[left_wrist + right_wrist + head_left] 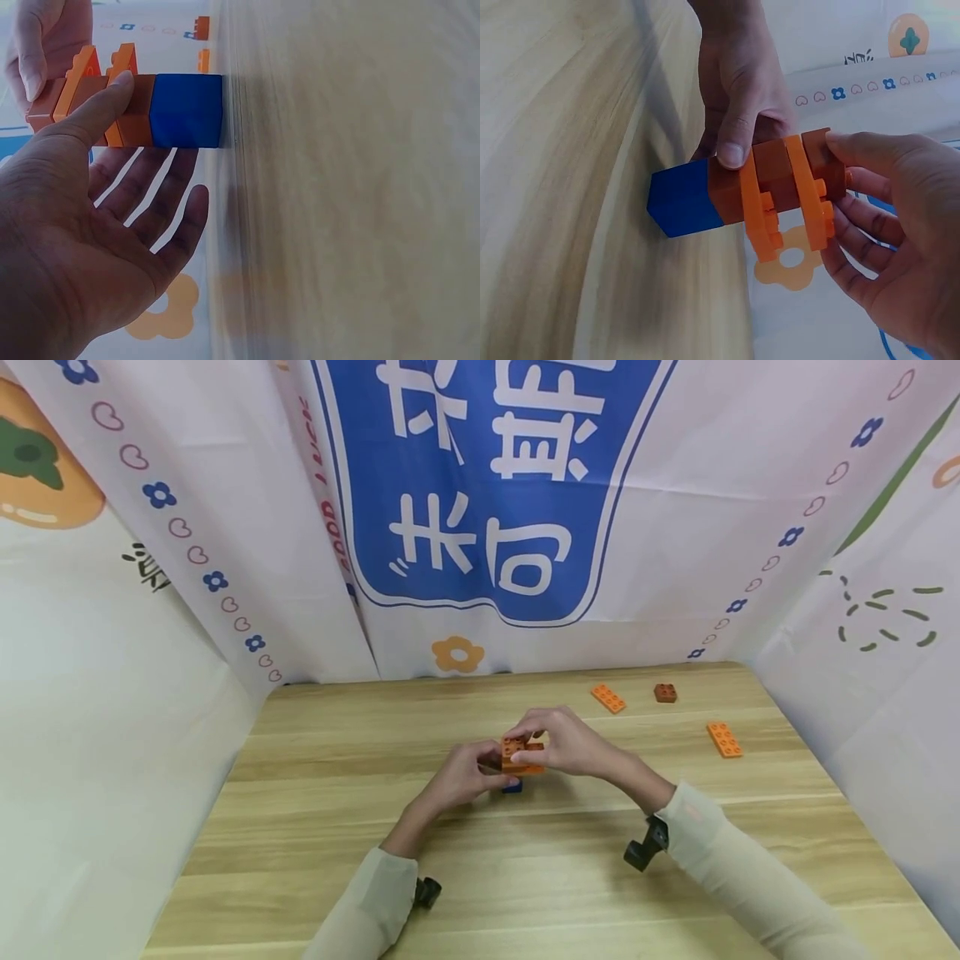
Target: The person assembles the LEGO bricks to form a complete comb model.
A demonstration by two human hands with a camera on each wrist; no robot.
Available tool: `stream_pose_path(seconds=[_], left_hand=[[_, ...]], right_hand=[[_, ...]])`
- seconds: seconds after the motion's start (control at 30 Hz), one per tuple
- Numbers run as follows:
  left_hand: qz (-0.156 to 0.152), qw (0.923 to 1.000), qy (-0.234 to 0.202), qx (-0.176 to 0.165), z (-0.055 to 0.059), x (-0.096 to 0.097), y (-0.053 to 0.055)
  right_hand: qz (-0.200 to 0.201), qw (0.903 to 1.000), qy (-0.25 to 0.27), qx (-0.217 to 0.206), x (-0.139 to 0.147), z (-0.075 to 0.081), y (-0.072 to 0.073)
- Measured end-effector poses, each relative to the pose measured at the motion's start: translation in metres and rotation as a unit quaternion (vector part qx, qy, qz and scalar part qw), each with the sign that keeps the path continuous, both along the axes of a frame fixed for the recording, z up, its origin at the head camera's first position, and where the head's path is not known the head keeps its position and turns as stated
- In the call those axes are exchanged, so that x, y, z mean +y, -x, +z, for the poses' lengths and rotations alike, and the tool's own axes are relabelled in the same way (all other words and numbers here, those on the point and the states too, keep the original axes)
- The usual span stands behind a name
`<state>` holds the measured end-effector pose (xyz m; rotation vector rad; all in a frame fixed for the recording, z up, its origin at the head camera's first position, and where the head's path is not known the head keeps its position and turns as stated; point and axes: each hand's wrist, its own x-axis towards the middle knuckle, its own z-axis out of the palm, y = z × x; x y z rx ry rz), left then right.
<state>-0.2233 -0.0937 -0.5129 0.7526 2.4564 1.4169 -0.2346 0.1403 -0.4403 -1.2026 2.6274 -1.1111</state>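
On the desk [337, 810], our L hand [459, 775] has fingers clamped on the brick tower [774, 171] above its blue base brick [684, 199]; our R hand [573, 745] pinches the top brown brick [819, 154]. Off-ctr pressing could topple all.

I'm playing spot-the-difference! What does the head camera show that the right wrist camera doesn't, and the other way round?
Only the head view shows two loose flat orange bricks and a loose brown brick on the table.

Only the right wrist view shows the layers of the stack in order: blue brick nearest the table, then brown, orange, brown, orange, brown.

Both show the left hand and right hand holding the stack, and the yellow flower behind.
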Motion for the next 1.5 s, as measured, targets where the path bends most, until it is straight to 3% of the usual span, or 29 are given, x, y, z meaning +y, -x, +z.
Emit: stream_pose_path(seconds=[0.47, 0.9, 1.5], left_hand=[[0.01, 0.9999, -0.005, -0.013, 0.0, 0.001, -0.002], [0.015, 0.9997, -0.003, -0.017, 0.0, 0.0, -0.002], [0.018, 0.9996, -0.007, -0.022, 0.0, 0.0, -0.003]], right_hand=[[-0.039, 0.9964, 0.072, 0.018, 0.022, -0.016, 0.008], [-0.075, 0.996, 0.04, 0.027, 0.058, -0.027, 0.02], [-0.083, 0.9962, 0.003, 0.025, 0.105, -0.045, 0.038]])
